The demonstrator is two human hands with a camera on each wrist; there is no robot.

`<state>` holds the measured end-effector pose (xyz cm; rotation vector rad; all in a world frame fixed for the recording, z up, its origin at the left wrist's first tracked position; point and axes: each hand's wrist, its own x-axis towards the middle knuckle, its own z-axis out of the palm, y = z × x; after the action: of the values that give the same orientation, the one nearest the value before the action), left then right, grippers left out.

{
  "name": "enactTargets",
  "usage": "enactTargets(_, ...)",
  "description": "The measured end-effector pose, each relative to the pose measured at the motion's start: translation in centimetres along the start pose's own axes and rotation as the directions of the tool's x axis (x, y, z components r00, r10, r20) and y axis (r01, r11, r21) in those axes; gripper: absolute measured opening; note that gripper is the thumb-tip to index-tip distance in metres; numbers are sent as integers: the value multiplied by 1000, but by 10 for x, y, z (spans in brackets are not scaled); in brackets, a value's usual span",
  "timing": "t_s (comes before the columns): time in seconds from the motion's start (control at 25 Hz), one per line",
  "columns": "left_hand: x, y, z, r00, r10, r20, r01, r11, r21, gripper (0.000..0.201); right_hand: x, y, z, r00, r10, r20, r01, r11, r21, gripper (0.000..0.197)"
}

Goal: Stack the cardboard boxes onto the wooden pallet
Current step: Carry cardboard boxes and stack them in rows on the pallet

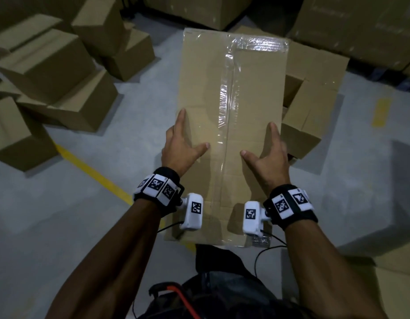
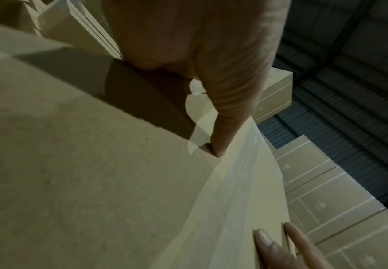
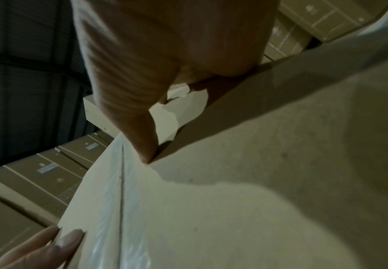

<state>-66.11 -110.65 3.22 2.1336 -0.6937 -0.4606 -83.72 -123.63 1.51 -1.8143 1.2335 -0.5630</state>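
Taped cardboard box [image 1: 231,125]: carried, left hand [image 1: 181,146] and right hand [image 1: 269,153] gripping opposite side edges, thumbs on top; remaining fingers hidden. Surrounding boxes [image 1: 49,72] dim, partly cropped.

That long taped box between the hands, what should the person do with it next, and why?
Probably keep carrying it forward while looking for the pallet. The left hand and right hand clasp the long box by its sides, thumbs on top. Other boxes crowd the floor ahead, and no pallet shows.
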Motion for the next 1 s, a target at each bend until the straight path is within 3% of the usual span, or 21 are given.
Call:
enactTargets(0.28, 143, 30, -25, 1000, 11, -21, -11, 1000, -10, 103, 132, -69, 35, 999, -45, -2, 45, 999, 14, 100)
enactTargets(0.48, 237, 36, -20, 999, 32, 19, -32, 999, -30, 103, 205, -91, 58, 998, -18, -55, 18, 1000, -4, 98)
enactTargets(0.76, 388, 45, -10, 978, 123, 165, -119, 992, -37, 103, 310, -120, 102, 977, 96, -189, -100, 995, -9, 99)
enactTargets(1.0, 500, 68, -1, 920, 218, 326, -214, 976, -49, 103, 375, -151, 122, 924, 199, -326, -211, 978, 1, 101)
